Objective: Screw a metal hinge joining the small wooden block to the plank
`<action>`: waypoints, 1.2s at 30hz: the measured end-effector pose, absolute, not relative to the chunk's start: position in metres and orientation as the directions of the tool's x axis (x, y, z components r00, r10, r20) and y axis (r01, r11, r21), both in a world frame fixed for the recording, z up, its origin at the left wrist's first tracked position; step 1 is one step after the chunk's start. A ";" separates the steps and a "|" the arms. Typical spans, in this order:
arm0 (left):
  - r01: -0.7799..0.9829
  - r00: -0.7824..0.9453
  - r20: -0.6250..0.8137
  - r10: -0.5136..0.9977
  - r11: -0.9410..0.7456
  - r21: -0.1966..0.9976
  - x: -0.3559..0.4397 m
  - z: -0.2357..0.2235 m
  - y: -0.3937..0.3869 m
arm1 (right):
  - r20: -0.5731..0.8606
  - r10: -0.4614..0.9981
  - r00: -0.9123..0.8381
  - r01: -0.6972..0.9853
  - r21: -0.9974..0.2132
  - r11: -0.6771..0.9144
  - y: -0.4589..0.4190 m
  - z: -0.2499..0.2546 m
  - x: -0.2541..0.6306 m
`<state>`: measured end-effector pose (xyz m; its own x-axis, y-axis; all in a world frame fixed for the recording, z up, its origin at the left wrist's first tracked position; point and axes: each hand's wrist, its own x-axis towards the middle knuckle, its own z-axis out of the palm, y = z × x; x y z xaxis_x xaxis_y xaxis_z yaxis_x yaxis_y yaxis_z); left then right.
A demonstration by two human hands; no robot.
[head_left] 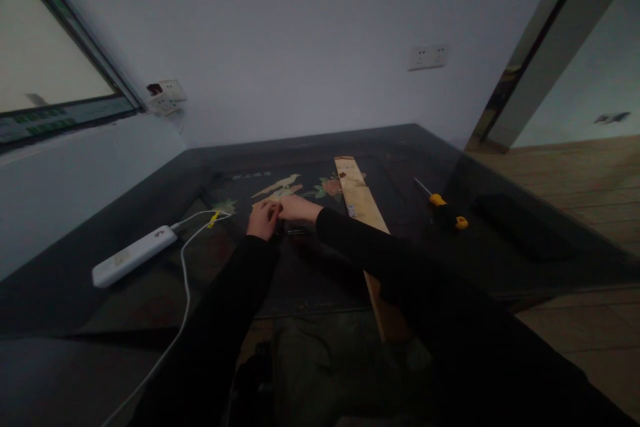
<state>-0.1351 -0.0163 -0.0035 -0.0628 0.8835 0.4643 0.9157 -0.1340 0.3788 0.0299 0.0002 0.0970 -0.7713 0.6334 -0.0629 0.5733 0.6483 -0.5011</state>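
Observation:
My left hand (pixel 262 220) and my right hand (pixel 299 208) meet over the middle of the dark table, fingers curled and touching. Whatever they pinch, if anything, is too small or hidden to make out. Just below my right hand lie thin shiny bits (pixel 295 231), perhaps metal, too blurred to name. A long, narrow wooden board (pixel 369 205) runs under my right forearm and juts past the table's near edge. It has a dark mark near its far end. To its right rests a screwdriver (pixel 438 201) with a yellow and black handle.
A white power strip (pixel 134 256) stands at the left, with a white cable (pixel 185 273) looping toward the near edge. A dark flat object (pixel 520 227) lies at the right. The table (pixel 320 287) bears a printed flower pattern and touches the wall (pixel 300 47) behind.

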 end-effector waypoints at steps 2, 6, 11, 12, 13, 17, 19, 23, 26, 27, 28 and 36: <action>0.920 0.035 0.442 0.896 -0.201 0.336 -0.129 -0.007 -0.019 | -0.071 0.621 -0.780 0.570 -0.489 0.660 0.002 0.106 0.039; 0.946 0.125 0.405 0.906 -0.231 0.225 -0.121 -0.007 -0.019 | 0.014 0.635 -0.772 0.509 -0.585 0.631 0.001 0.125 0.072; 0.970 0.082 0.447 0.891 -0.175 0.171 -0.118 0.001 -0.014 | 0.118 0.658 -0.744 0.398 -0.712 0.578 -0.007 0.144 0.136; 0.973 0.062 0.451 0.890 -0.154 0.171 -0.117 0.003 -0.013 | 0.124 0.681 -0.722 0.389 -0.741 0.547 -0.007 0.146 0.150; 0.976 0.040 0.454 0.890 -0.133 0.175 -0.116 0.005 -0.012 | 0.128 0.707 -0.696 0.385 -0.764 0.517 -0.008 0.148 0.164; 0.976 -0.025 0.469 0.883 -0.081 0.205 -0.115 0.011 -0.011 | 0.128 0.831 -0.542 0.381 -0.843 0.379 -0.004 0.144 0.215; 0.977 -0.024 0.484 0.875 -0.082 0.196 -0.114 0.014 -0.011 | 0.144 0.883 -0.447 0.367 -0.870 0.328 0.000 0.134 0.232; 0.979 0.009 0.528 0.849 -0.116 0.170 -0.104 0.028 -0.019 | 0.127 0.923 -0.364 0.324 -0.911 0.254 0.008 0.101 0.245; 0.948 0.033 0.552 0.833 -0.201 0.246 -0.078 0.041 -0.031 | 0.090 0.929 -0.358 0.349 -0.910 0.222 0.014 0.081 0.242; 0.921 0.046 0.562 0.826 -0.253 0.296 -0.065 0.045 -0.036 | 0.083 0.929 -0.360 0.365 -0.904 0.223 0.016 0.077 0.240; 0.881 0.057 0.565 0.823 -0.308 0.359 -0.050 0.048 -0.039 | 0.085 0.929 -0.361 0.388 -0.892 0.232 0.018 0.074 0.239; 0.465 -0.057 0.290 0.955 -0.232 0.855 0.059 0.030 -0.008 | 0.216 0.943 -0.254 0.769 -0.547 0.332 0.025 0.064 0.236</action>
